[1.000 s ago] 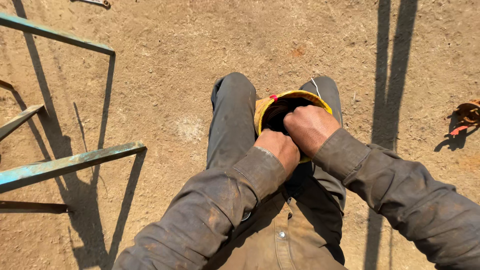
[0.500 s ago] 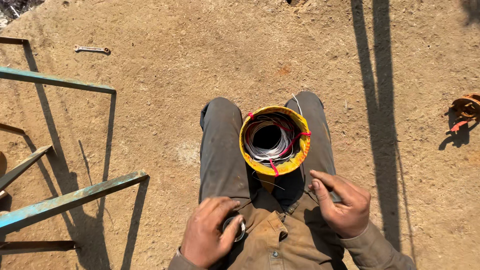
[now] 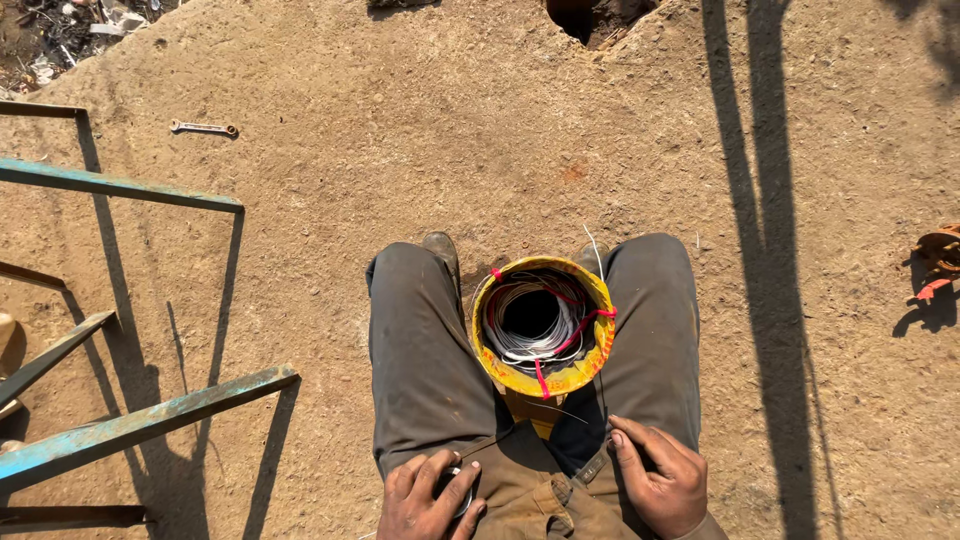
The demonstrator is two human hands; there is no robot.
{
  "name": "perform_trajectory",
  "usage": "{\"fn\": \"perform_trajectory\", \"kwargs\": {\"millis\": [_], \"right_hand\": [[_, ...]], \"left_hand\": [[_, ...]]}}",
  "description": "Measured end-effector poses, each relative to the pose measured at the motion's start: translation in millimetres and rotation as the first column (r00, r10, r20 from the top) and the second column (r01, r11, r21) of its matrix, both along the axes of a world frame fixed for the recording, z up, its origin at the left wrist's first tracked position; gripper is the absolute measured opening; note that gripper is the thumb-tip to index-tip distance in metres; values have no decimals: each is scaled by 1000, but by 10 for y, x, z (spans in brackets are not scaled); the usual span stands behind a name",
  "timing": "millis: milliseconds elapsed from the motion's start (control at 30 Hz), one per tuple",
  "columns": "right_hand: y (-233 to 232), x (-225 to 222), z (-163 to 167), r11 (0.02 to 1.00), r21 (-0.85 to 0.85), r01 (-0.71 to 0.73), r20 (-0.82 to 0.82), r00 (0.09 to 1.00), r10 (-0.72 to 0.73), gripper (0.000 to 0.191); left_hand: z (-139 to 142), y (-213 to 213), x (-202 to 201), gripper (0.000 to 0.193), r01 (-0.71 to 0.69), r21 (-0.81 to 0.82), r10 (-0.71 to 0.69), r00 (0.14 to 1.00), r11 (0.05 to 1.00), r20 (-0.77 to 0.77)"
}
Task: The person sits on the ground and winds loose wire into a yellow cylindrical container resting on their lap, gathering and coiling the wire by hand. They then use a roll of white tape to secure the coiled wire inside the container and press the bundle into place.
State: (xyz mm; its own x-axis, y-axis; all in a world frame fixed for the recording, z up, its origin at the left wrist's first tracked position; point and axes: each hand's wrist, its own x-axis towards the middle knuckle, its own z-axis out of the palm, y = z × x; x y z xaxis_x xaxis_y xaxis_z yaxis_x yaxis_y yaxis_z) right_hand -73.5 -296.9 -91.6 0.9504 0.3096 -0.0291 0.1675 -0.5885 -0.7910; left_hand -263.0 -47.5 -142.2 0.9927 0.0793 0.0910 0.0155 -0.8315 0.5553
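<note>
Yellow spool (image 3: 543, 325) of coiled wire stood clamped between the person's knees, its open mouth facing straight up at the camera, so its long axis ran upright; white and grey wire lay wound around the dark hollow inside, with red ties (image 3: 590, 322) crossing the rim; it lay just ahead of both hands, apart from them, and about midway between them, the right hand perhaps slightly nearer. The left hand (image 3: 428, 497) rested low on the left thigh, fingers curled loosely around a small round object whose kind I could not tell; the right hand (image 3: 658, 480) lay flat on the right thigh, fingers spread and relaxed, holding nothing. Off to the left stood a blue metal frame (image 3: 130, 425); a wrench (image 3: 203, 127) lay on the dirt ground (image 3: 400, 150) well away.
</note>
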Motion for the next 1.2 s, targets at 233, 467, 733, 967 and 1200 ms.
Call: {"fn": "perform_trajectory", "kwargs": {"millis": [233, 467, 733, 967, 1200], "right_hand": [[-126, -84, -218, 976, -136, 168, -31, 984, -173, 19], [-461, -31, -262, 976, -218, 21, -61, 998, -35, 20], [-359, 104, -353, 968, -248, -25, -93, 996, 2, 20], [-169, 167, -229, 975, -224, -9, -30, 1000, 3, 20], [132, 194, -55, 988, -154, -6, 2, 1000, 6, 17]], "left_hand": [[-186, -53, 133, 34, -182, 76, 169, 974, 980, 150], [-298, -104, 150, 18, -265, 211, 200, 937, 941, 286], [-160, -87, 16, 14, -160, 140, 157, 987, 977, 28], [-36, -94, 89, 21, -273, -21, 270, 959, 962, -85], [-72, 104, 153, 40, -124, -109, 127, 992, 986, 14]]}}
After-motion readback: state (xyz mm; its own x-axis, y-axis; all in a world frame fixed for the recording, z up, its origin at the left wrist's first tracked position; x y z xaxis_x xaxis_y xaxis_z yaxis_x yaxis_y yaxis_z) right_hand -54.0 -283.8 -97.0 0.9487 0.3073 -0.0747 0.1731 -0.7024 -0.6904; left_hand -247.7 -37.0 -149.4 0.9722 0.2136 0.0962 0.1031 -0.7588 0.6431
